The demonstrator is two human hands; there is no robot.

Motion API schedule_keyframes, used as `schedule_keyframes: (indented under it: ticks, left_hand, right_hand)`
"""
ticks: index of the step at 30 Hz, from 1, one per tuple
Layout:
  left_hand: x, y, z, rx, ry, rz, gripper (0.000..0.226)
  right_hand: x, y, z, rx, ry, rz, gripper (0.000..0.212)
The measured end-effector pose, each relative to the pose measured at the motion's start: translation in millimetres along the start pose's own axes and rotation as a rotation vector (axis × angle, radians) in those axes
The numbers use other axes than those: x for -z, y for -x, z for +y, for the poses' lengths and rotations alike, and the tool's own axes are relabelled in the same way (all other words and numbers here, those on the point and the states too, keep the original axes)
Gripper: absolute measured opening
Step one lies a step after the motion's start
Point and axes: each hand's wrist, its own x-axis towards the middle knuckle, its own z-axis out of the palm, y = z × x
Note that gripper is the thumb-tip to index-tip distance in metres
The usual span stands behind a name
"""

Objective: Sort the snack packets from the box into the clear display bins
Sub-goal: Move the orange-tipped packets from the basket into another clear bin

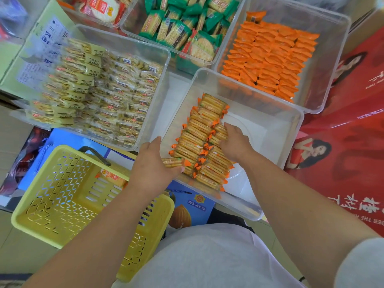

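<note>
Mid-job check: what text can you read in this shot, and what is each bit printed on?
"240mL×20": blue carton under the near clear bin.
"DER THE", upside down and cut off: red box at right.
Unreadable: large Chinese characters on the red box and on the green carton; the print on the snack packets is too blurred.

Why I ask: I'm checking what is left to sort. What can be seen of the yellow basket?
The yellow basket looks like moulded plastic, rectangular with rounded corners, its walls and floor pierced by slots and angular cut-outs. A dark handle lies folded down at its far rim. It stands upright at lower left. Inside, a single packet with an orange end lies near the far right corner. The left forearm crosses above its right side; contact with the rim cannot be told.
</note>
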Motion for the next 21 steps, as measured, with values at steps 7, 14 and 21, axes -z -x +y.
schedule_keyframes:
  ticks: [7,14,21]
  left_hand:
    - [0,1,-2,-0.005,0.013,0.003,0.110]
    - [-1,1,-2,-0.001,0.032,0.004,0.110]
    - [-1,1,-2,0.009,0.059,0.006,0.109]
  right_hand:
    - [-3,11,5,-0.195,-0.024,0.057,0.123]
    - [-4,12,-1,-0.266,-0.227,-0.035,0.109]
    - [-14,15,-6,-0.215,-0.295,-0.020,0.103]
